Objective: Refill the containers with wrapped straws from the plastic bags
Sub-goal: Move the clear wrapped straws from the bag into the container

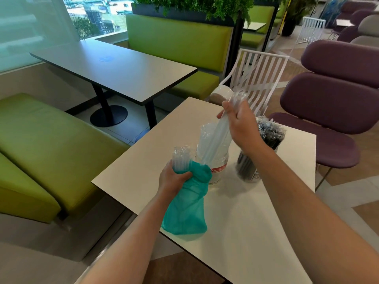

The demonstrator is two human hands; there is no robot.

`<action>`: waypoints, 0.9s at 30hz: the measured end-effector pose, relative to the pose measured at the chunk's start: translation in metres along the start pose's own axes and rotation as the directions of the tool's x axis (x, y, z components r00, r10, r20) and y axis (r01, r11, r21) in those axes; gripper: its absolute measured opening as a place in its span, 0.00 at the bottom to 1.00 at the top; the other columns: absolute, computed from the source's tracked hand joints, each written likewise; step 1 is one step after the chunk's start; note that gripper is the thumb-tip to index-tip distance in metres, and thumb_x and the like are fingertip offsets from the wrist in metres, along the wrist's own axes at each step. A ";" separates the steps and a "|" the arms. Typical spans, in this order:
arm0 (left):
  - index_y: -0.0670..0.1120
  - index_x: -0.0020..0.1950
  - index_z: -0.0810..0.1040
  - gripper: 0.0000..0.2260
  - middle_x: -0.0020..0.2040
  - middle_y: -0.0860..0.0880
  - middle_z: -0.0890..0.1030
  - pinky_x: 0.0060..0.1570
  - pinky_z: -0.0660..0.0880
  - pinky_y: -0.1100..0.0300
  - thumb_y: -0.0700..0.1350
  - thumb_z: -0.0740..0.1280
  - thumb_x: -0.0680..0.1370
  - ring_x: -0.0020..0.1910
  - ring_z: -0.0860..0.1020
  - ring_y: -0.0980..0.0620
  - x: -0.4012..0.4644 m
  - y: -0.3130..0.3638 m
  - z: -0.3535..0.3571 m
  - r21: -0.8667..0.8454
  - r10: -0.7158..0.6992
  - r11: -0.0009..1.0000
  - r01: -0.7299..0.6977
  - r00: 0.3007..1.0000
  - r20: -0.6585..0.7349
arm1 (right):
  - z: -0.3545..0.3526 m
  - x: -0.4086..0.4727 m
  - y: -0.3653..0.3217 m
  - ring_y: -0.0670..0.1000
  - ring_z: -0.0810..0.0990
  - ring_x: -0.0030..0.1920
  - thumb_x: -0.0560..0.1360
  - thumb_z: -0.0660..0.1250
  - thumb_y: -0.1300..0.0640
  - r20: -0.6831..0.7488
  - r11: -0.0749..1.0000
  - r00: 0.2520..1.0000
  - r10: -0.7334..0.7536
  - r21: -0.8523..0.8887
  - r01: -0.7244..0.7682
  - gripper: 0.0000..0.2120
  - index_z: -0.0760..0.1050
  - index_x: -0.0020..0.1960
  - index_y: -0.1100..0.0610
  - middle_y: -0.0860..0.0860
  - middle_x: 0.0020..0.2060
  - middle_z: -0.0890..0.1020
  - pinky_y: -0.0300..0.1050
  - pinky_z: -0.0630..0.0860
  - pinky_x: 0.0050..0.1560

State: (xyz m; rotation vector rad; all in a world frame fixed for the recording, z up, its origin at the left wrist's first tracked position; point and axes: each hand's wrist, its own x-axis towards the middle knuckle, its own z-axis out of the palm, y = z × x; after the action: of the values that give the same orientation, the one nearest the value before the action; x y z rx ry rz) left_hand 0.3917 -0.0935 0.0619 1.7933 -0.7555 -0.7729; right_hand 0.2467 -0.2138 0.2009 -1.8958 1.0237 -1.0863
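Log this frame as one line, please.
left hand: grips teal bag of straws | right hand: lowers clear straws into clear container | dark container: full

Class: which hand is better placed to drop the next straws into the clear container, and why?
The right hand. It already grips a bundle of clear straws angled into the clear container, while the left hand is occupied gripping the teal bag.
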 end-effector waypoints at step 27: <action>0.50 0.59 0.75 0.20 0.51 0.50 0.80 0.54 0.79 0.50 0.44 0.76 0.70 0.50 0.80 0.50 0.004 -0.008 -0.005 0.023 -0.003 1.000 0.003 1.000 0.001 | 0.046 -0.001 0.073 0.53 0.58 0.76 0.84 0.47 0.47 0.222 0.586 0.961 -0.167 -0.761 0.278 0.21 0.62 0.74 0.51 0.50 0.75 0.65 0.55 0.48 0.76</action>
State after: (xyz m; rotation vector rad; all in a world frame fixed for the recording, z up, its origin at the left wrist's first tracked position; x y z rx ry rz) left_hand 0.3996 -0.0917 0.0554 1.8149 -0.7652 -0.7703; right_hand 0.2667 -0.2359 0.1200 -2.8356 1.3523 -0.6361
